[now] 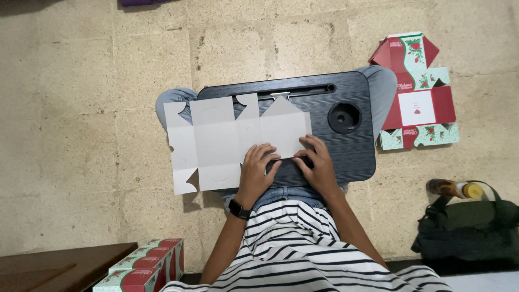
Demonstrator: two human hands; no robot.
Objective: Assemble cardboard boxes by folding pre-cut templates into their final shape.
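Note:
A flat, unfolded white cardboard box blank [227, 140] lies plain side up across a black lap tray [346, 157] resting on my knees. My left hand [258, 168], with a black wristwatch, presses flat on the blank's near edge. My right hand [316, 162] presses beside it at the blank's lower right corner, fingers bent over the cardboard edge. The blank's left part hangs past the tray over the floor.
A round cup recess [344, 117] sits in the tray's right side. A stack of flat red-and-green printed box blanks [416, 103] lies on the floor at right. Folded boxes [146, 265] stand at lower left by a dark wooden surface [54, 267]. A dark bag with a bottle [459, 227] is at lower right.

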